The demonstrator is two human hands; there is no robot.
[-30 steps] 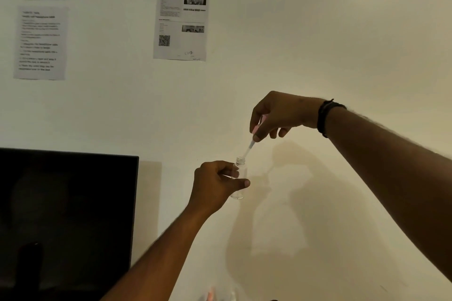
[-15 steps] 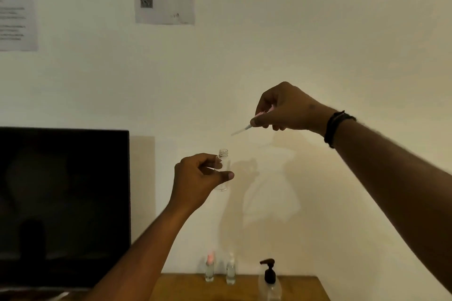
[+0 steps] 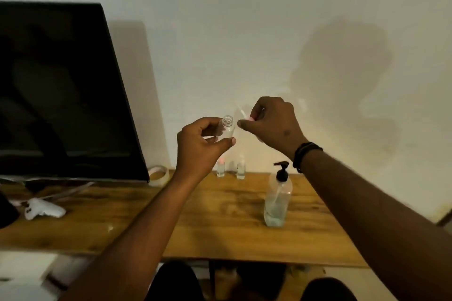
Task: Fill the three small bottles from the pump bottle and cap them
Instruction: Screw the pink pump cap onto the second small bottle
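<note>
Head camera view: a person's left hand (image 3: 200,144) holds a small clear bottle (image 3: 227,128) upright in the air, thumb and fingers curled round its body, its threaded neck uncapped and open to the top. Just beside it, the right hand (image 3: 271,124) pinches a pink-topped spray cap (image 3: 248,117) between thumb and fingertips, the cap's thin clear dip tube (image 3: 238,108) pointing up and to the left, outside the bottle and slightly blurred. A dark band (image 3: 305,155) circles the right wrist. Both hands are raised in front of a pale wall (image 3: 244,32), above the far edge of a wooden table (image 3: 208,227). Below the hands, two more small bottles stand side by side near the wall: one with a pink cap (image 3: 220,168) on the left, one with a clear cap (image 3: 241,168) on the right, close but apart. Nearer the person and to the right, the pump bottle (image 3: 277,200) stands upright with a black pump head, holding a shallow layer of clear liquid. On the left side of the table a dark monitor (image 3: 61,93) faces forward, a roll of tape (image 3: 159,175) lying just beside its lower right corner and a white game controller (image 3: 44,211) lying in front of it.
</note>
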